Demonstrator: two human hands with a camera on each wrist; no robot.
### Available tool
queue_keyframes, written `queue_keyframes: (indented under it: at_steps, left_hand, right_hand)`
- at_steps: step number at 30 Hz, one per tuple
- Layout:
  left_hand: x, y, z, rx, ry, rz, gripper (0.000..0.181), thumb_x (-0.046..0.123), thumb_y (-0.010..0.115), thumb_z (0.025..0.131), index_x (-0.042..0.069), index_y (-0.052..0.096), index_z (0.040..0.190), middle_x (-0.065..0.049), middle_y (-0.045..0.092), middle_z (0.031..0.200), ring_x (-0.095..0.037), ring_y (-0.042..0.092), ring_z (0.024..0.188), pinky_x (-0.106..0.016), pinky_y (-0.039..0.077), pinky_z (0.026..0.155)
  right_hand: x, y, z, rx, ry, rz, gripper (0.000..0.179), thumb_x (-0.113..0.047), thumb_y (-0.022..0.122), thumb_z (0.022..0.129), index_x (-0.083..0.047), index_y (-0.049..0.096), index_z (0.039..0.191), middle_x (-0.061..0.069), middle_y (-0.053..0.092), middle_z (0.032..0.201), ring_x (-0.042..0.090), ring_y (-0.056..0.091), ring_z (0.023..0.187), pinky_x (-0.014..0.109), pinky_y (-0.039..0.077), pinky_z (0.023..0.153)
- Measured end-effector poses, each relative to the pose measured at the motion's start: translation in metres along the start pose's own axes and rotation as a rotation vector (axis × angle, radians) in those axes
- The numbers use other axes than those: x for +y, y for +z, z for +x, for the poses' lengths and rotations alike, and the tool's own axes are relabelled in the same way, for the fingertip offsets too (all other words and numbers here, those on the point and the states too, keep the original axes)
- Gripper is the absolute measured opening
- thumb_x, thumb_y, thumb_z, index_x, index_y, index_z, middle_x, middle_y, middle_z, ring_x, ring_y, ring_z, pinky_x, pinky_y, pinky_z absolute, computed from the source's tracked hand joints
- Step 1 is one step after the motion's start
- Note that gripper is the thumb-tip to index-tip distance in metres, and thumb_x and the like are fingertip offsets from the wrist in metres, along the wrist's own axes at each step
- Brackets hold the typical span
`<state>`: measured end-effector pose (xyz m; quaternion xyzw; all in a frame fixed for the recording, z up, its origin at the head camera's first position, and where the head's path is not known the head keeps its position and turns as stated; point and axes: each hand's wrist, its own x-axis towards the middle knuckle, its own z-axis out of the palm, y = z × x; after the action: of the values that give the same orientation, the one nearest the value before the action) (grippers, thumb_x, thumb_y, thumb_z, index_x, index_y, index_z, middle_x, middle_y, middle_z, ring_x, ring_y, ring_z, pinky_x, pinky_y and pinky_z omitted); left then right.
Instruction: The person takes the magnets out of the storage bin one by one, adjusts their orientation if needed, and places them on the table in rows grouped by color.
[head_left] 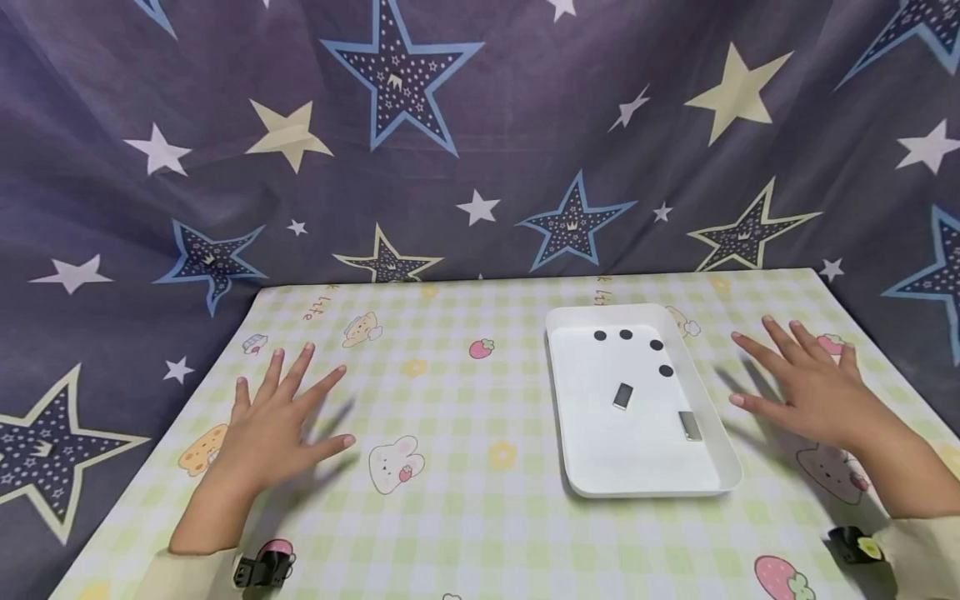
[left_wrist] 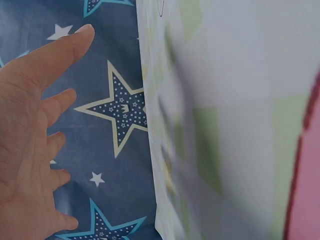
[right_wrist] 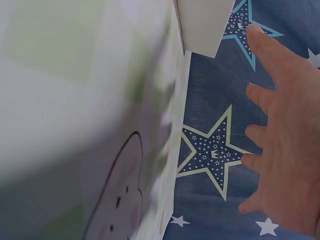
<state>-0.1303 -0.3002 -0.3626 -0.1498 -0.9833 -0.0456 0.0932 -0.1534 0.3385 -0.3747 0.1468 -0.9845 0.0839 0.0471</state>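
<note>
My left hand (head_left: 273,429) is spread over the left part of the table, palm down, holding nothing. In the left wrist view its thumb and fingers (left_wrist: 60,52) stand apart above the cloth. On the other side my right hand (head_left: 813,392) is spread too, fingers pointing inward, just right of a white tray (head_left: 645,475). Inside that tray several small black discs (head_left: 626,334) lie along the far and right sides. A dark rectangular block (head_left: 623,396) with a light edge lies mid-tray, and a silvery rectangular piece (head_left: 689,426) lies by the right wall.
A green and white checked cloth (head_left: 465,517) with cartoon prints covers the table. Behind it hangs a dark curtain (head_left: 450,183) with stars. Black wrist straps (head_left: 264,570) show at both sleeves. The tray's wall (right_wrist: 205,25) appears at the top of the right wrist view.
</note>
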Motion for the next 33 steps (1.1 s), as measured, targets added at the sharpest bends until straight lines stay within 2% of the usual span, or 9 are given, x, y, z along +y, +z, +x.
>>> queue_keyframes:
  at_steps: [3, 7, 14, 20, 24, 27, 33]
  left_hand:
    - [0.0, 0.001, 0.001, 0.008, 0.009, 0.005, 0.085, 0.071, 0.063, 0.08, 0.032, 0.037, 0.151, 0.001, -0.001, 0.164, -0.033, -0.012, 0.147, -0.078, -0.006, 0.1]
    - [0.001, 0.001, 0.004, 0.027, 0.032, 0.009, 0.086, 0.07, 0.064, 0.079, 0.032, 0.038, 0.151, -0.001, 0.002, 0.164, -0.034, -0.009, 0.147, -0.078, -0.004, 0.101]
    - [0.004, 0.0, 0.011, 0.056, 0.066, 0.005, 0.086, 0.07, 0.065, 0.078, 0.032, 0.038, 0.151, -0.003, 0.005, 0.164, -0.035, -0.004, 0.148, -0.078, -0.001, 0.101]
    - [0.005, 0.001, 0.016, 0.056, 0.085, -0.012, 0.087, 0.067, 0.069, 0.076, 0.035, 0.037, 0.151, -0.009, 0.011, 0.163, -0.04, 0.004, 0.147, -0.081, 0.007, 0.099]
    - [0.007, 0.001, 0.021, 0.052, 0.09, -0.029, 0.088, 0.065, 0.073, 0.074, 0.035, 0.038, 0.15, -0.013, 0.016, 0.161, -0.047, 0.012, 0.144, -0.082, 0.013, 0.096]
    - [0.009, 0.0, 0.024, 0.048, 0.097, -0.033, 0.089, 0.063, 0.074, 0.074, 0.034, 0.039, 0.15, -0.015, 0.017, 0.16, -0.051, 0.017, 0.141, -0.081, 0.018, 0.095]
    - [0.014, 0.001, 0.028, 0.05, 0.125, -0.055, 0.087, 0.061, 0.076, 0.074, 0.032, 0.041, 0.149, -0.018, 0.02, 0.159, -0.052, 0.023, 0.138, -0.079, 0.022, 0.096]
  right_hand:
    - [0.001, -0.001, 0.0, 0.003, -0.013, 0.038, 0.086, -0.05, 0.064, 0.09, -0.025, 0.018, 0.158, 0.02, 0.002, 0.161, 0.05, -0.002, 0.143, 0.081, -0.01, 0.095]
    - [0.003, -0.001, 0.001, 0.011, -0.047, 0.154, 0.08, -0.04, 0.064, 0.093, -0.02, 0.021, 0.157, 0.024, 0.004, 0.16, 0.054, 0.002, 0.141, 0.081, -0.001, 0.097]
    - [0.002, -0.006, 0.003, 0.001, -0.074, 0.321, 0.079, -0.031, 0.066, 0.093, -0.015, 0.022, 0.157, 0.027, 0.002, 0.159, 0.058, 0.001, 0.139, 0.076, 0.0, 0.103]
    - [0.0, -0.011, 0.005, -0.02, -0.063, 0.367, 0.09, -0.029, 0.075, 0.087, -0.016, 0.021, 0.157, 0.024, -0.002, 0.16, 0.06, 0.006, 0.137, 0.08, 0.022, 0.089]
    - [-0.001, -0.013, 0.007, -0.03, -0.057, 0.403, 0.093, -0.027, 0.078, 0.084, -0.018, 0.021, 0.157, 0.023, -0.003, 0.16, 0.06, 0.011, 0.136, 0.078, 0.029, 0.084]
    - [-0.002, -0.015, 0.008, -0.034, -0.056, 0.444, 0.094, -0.025, 0.079, 0.083, -0.019, 0.021, 0.157, 0.023, -0.002, 0.16, 0.06, 0.011, 0.137, 0.078, 0.028, 0.086]
    - [-0.001, -0.017, 0.01, -0.01, -0.071, 0.515, 0.089, -0.016, 0.081, 0.081, -0.011, 0.03, 0.154, 0.028, 0.009, 0.158, 0.057, 0.015, 0.138, 0.076, 0.021, 0.097]
